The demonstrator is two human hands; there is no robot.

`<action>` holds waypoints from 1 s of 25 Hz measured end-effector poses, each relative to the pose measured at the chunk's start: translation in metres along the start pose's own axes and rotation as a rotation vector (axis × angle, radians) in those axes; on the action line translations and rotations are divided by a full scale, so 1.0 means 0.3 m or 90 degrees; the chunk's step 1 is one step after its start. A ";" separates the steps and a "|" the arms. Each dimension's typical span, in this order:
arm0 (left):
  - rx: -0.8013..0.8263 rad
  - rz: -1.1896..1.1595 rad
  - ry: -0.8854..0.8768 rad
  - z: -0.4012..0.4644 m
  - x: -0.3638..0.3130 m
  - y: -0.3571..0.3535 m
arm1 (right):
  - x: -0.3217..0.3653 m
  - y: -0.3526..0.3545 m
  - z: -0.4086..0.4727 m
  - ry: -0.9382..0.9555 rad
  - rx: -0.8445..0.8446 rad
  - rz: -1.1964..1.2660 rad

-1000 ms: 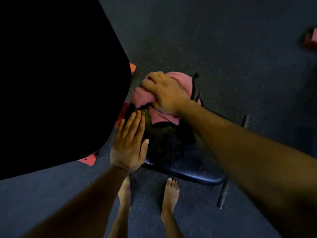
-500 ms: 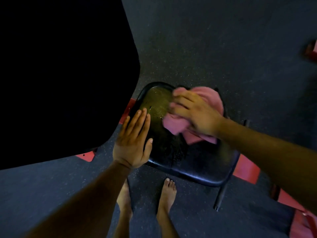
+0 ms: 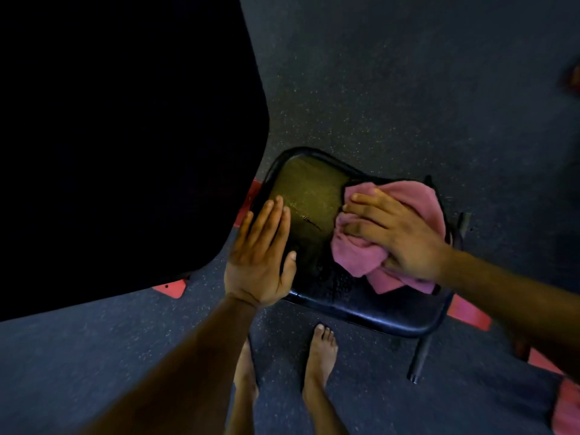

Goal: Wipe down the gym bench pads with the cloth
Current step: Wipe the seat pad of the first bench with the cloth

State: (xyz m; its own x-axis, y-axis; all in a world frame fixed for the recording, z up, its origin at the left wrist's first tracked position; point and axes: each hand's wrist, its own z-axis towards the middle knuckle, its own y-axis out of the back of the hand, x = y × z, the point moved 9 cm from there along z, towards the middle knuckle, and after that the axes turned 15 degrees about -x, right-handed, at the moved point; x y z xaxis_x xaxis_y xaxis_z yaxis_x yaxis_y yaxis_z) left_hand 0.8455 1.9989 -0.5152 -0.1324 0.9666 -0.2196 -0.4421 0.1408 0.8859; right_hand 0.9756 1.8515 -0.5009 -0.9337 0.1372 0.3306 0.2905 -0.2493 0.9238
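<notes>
- Cloth (image 3: 405, 227), pink and bunched, lies on the right half of the black pad (image 3: 309, 196), under the right hand (image 3: 398, 237).
- Right hand: fingers are spread over the cloth and slightly bent, pressing it down onto the pad; the thumb side looks tucked into a fold, though I cannot tell whether it truly pinches the fabric.
- Left hand (image 3: 262, 259): flat, fingers straight and close together, resting on the pad's left edge, holding nothing; it looks set to steady the bench.
- Handling, as a guess: the cloth is soft, light and limp, so it will crumple and slide under the palm instead of keeping a shape. Best taken as a wad under a flat palm, with fingers over the top fold so loose corners do not trail.
- The pad looks smooth, with some sheen, firm under pressure and probably a little slick; the cloth should glide easily.
- Pad's long axis runs from the far left corner toward the near right, diagonal to the person's bare feet (image 3: 320, 350) standing on the floor (image 3: 408, 89) just before its near edge.
- The cloth wad has no clear direction; its loose corners hang toward the pad's near right edge.
- Left half of the pad is uncovered and likely the next area to wipe.
</notes>
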 end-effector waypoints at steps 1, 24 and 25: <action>-0.004 -0.002 0.002 -0.001 0.001 0.001 | -0.006 -0.010 0.023 -0.012 -0.001 0.008; 0.380 -0.521 0.019 0.366 -0.352 0.671 | 0.562 0.683 -0.238 -1.055 -0.473 0.962; 0.398 -0.541 0.040 0.379 -0.345 0.725 | 0.590 0.726 -0.241 -1.051 -0.488 0.943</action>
State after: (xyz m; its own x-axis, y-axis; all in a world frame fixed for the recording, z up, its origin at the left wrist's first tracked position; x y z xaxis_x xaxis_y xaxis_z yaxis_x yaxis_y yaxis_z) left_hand 0.8640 1.9540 -0.2532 -0.0481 0.4877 -0.8717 0.1227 0.8690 0.4794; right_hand 0.8584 1.7521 -0.2553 0.7604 -0.1361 0.6350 -0.1100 -0.9907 -0.0806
